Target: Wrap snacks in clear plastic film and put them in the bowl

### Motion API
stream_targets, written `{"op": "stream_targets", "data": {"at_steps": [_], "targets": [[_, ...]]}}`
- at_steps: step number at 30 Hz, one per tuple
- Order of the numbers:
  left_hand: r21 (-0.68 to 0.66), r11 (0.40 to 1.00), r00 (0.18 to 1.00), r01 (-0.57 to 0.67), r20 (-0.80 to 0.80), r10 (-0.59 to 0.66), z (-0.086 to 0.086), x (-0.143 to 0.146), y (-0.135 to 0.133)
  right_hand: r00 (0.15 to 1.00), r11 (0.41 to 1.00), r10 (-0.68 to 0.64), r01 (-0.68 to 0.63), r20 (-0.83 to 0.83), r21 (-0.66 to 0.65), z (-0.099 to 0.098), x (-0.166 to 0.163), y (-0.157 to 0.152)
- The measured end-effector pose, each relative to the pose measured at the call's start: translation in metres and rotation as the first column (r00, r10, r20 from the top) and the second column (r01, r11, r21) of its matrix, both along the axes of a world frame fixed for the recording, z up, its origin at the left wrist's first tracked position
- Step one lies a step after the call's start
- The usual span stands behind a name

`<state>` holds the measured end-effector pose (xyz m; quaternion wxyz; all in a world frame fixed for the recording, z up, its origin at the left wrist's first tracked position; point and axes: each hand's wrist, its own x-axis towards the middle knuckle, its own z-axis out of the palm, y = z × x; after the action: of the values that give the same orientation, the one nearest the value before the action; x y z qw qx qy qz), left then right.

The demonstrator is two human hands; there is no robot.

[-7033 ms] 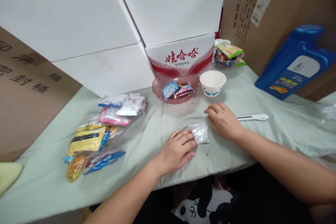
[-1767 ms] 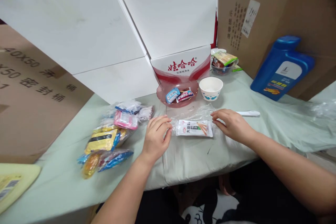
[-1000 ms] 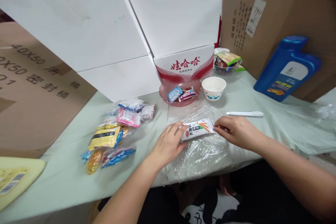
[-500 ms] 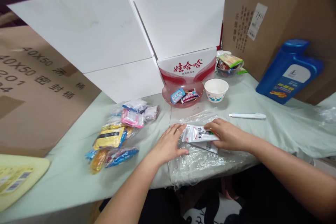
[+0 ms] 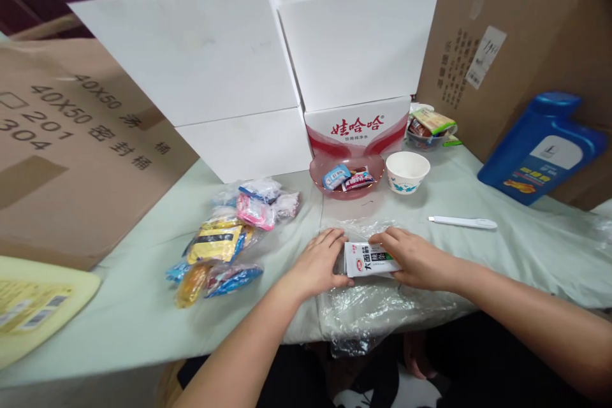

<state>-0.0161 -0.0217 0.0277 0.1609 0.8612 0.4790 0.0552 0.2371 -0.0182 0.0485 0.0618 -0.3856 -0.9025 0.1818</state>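
Observation:
White snack packets with black Chinese print lie stacked, the top packet [image 5: 361, 259] over another, on a clear plastic bag [image 5: 377, 312] near the table's front edge. My right hand [image 5: 415, 259] grips the right end of the stack, fingers above and thumb at the near edge. At its left end is my left hand [image 5: 319, 262], with thumb and fingers apart around the packet's edge. Whether they press on it is hard to see. Left of that hand lies a pile of wrapped snacks [image 5: 217, 245] in clear plastic.
Behind are a pink glass bowl [image 5: 321, 186] with small packets, a paper cup [image 5: 406, 175] and a white utility knife [image 5: 463, 222]. A blue bottle [image 5: 540, 150] leans at right; a yellow bottle [image 5: 43, 306] lies left. Cardboard boxes [image 5: 90, 140] and white cartons [image 5: 220, 57] enclose the table.
The packets have been squared up into a neater stack, the lower one now mostly covered. My left hand has come closer to their left end. The camera view has shifted slightly.

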Motion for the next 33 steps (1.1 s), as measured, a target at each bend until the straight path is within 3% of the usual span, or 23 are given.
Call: {"op": "stream_targets", "data": {"at_steps": [5, 12, 17, 21, 24, 26, 27, 30, 33], "targets": [[-0.016, 1.0, 1.0, -0.01, -0.026, 0.01, 0.001, 0.0, -0.001, 0.995, 0.998, 0.052, -0.05, 0.087, -0.024, 0.007, 0.0, 0.01], [0.003, 1.0, 0.999, -0.017, -0.028, 0.017, -0.005, -0.004, -0.001, 0.989, 0.995, -0.028, 0.014, 0.146, 0.094, -0.009, -0.016, 0.001], [-0.026, 1.0, 0.999, -0.011, -0.038, 0.01, -0.001, 0.0, -0.004, 0.994, 0.989, -0.05, 0.036, 0.096, 0.144, 0.009, -0.002, -0.003], [-0.023, 1.0, 0.998, -0.008, -0.066, 0.006, 0.0, 0.002, -0.003, 0.991, 0.952, -0.131, 0.124, 0.007, 0.28, 0.046, 0.008, 0.028], [-0.017, 1.0, 0.998, -0.005, -0.063, 0.004, -0.003, 0.002, -0.002, 0.983, 0.83, -0.184, 0.161, -0.01, 0.534, 0.072, 0.0, 0.071], [-0.003, 1.0, 0.999, -0.004, -0.053, 0.004, -0.005, 0.002, -0.001, 0.98, 0.746, -0.192, 0.109, 0.055, 0.657, 0.081, -0.012, 0.1], [0.004, 1.0, 0.999, -0.003, -0.049, 0.003, -0.006, 0.001, -0.001, 0.981, 0.736, -0.16, 0.043, 0.112, 0.676, 0.083, -0.018, 0.112], [0.003, 1.0, 0.999, -0.006, -0.05, 0.006, -0.006, 0.001, -0.003, 0.97, 0.792, -0.053, -0.103, 0.236, 0.601, 0.078, -0.035, 0.135], [-0.015, 1.0, 0.998, -0.013, -0.054, 0.012, -0.005, 0.001, -0.004, 0.988, 0.839, -0.042, -0.045, 0.147, 0.542, 0.07, -0.04, 0.13]]}}
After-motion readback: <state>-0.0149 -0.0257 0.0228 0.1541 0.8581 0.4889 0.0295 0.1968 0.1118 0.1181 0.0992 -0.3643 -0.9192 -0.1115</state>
